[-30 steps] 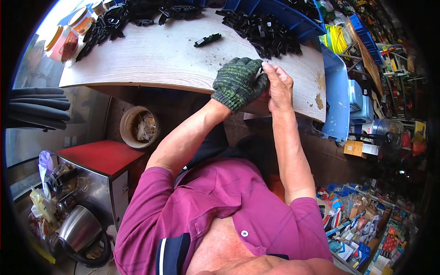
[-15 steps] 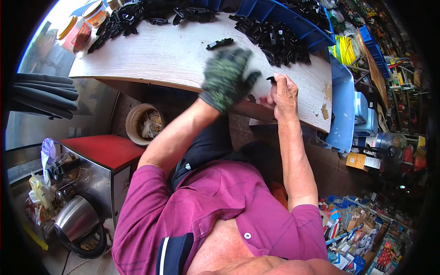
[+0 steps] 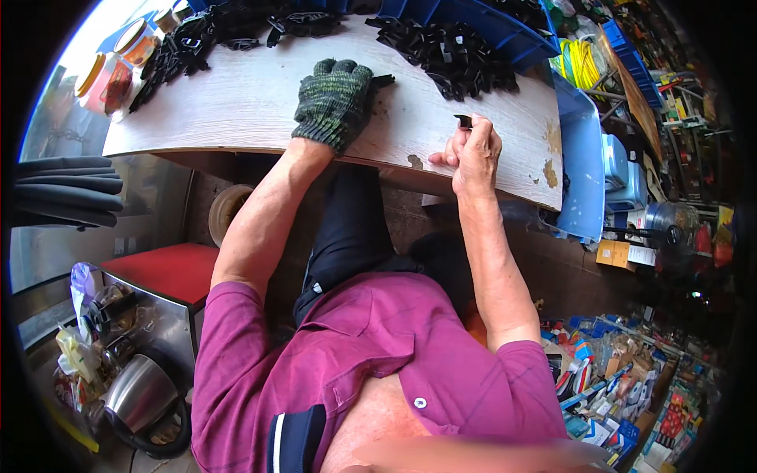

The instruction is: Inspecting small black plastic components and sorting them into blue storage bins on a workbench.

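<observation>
My left hand [image 3: 334, 101], in a dark green and black knit glove, is over the tabletop with its fingers curled. It is closed on a small black plastic part [image 3: 384, 80], whose end sticks out on the right; the rest is hidden behind the glove. My bare right hand [image 3: 478, 154] is at the table's front edge, pinching a small black curved piece [image 3: 463, 121] between thumb and forefinger. Beyond it lies a heap of black plastic parts [image 3: 453, 59]. Another black heap [image 3: 185, 51] spreads along the far left of the table.
The pale wooden table [image 3: 213, 102] has a chipped front edge. Lidded jars [image 3: 106, 83] stand at its left end. Blue bins [image 3: 581, 162] line the right and back. Below left are a red-topped cabinet [image 3: 169, 272], a steel kettle [image 3: 142, 394] and a bucket [image 3: 227, 213].
My left hand has moved left, and a black part now protrudes from it; the loose part on the table no longer shows there. My right hand keeps its pinch. The view has shifted slightly.
</observation>
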`<state>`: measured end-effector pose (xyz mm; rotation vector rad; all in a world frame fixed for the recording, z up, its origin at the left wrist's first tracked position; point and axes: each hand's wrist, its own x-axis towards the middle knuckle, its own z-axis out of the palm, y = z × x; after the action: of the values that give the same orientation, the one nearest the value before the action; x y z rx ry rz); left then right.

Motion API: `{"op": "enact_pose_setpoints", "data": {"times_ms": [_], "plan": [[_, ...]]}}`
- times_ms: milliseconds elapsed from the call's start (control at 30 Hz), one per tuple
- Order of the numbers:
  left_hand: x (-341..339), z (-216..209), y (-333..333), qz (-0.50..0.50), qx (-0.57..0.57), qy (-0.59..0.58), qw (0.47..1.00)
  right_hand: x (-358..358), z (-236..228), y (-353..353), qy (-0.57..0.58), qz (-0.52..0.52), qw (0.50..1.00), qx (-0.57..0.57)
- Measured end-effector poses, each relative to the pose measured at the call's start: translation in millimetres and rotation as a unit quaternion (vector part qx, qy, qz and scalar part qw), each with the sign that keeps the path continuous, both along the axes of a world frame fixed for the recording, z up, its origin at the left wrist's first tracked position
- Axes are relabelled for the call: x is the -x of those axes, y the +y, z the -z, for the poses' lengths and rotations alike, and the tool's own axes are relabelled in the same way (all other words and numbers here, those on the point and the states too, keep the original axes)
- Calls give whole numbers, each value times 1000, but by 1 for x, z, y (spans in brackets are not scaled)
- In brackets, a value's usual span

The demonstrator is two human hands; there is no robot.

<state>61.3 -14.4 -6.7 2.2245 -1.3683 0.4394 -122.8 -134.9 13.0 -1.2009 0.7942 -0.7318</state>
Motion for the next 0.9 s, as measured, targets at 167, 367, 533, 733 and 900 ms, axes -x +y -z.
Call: {"op": "enact_pose_setpoints", "data": {"times_ms": [167,367,533,733,900], "plan": [[45,-2,2,186,142,167,958,1,2,-1,-9,35,999,-14],[76,-1,-15,213,128,309,918,2,7,1,1,90,996,-4],[74,2,-17,228,149,339,901,4,21,-3,-4,67,995,79],[94,-9,-34,174,166,429,871,8,27,-6,20,95,966,239],[119,-5,-45,137,213,453,855,18,24,-8,17,99,971,218]]}}
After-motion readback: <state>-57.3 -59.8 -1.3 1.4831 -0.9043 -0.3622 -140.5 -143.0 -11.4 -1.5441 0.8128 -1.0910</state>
